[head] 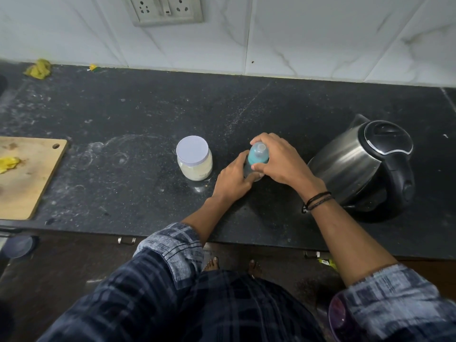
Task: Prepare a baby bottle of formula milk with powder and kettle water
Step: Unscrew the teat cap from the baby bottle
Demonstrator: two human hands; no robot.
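Observation:
A baby bottle (257, 156) with a teal collar and a clear cap stands upright on the black counter (123, 119), near the middle. My left hand (234, 180) grips its clear body from the left. My right hand (278, 160) curls over the top, fingers and thumb around the teal collar. A jar of pale formula powder (194, 157) with a white lid stands just left of the bottle, lid on. A steel kettle (365, 166) with a black lid and handle stands to the right, lid down.
A wooden cutting board (27, 176) with yellow scraps lies at the counter's left edge. Yellow peelings (38, 69) lie at the back left by the tiled wall. A wall socket (164, 8) sits above. The counter's front edge runs just below my forearms.

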